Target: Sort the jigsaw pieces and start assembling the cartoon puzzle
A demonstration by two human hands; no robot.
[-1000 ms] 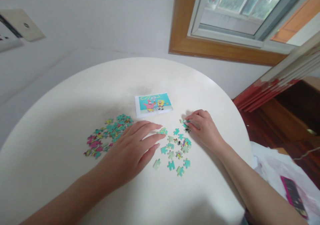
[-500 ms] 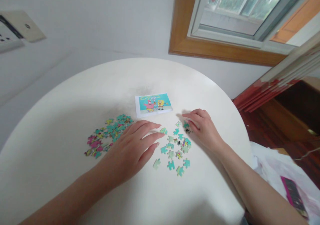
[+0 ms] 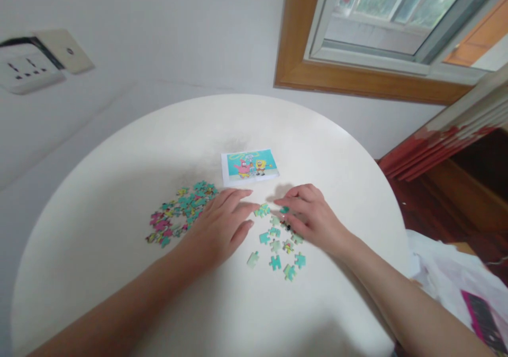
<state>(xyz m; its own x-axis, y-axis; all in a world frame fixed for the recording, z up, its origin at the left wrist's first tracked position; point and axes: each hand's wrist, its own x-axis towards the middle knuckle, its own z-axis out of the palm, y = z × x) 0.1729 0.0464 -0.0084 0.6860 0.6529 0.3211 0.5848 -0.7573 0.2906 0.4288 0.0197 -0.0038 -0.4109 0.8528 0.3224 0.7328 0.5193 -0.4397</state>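
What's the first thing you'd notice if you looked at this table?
The left hand and right hand rest on the round white table, loose teal puzzle pieces scattered between them. A pile of teal and pink pieces lies left of the left hand, and a cartoon picture card just beyond both.

Your white round table point(image 3: 99, 277) is bearing a card point(image 3: 250, 167), a pile of pieces point(image 3: 177, 215) and scattered pieces point(image 3: 275, 247).
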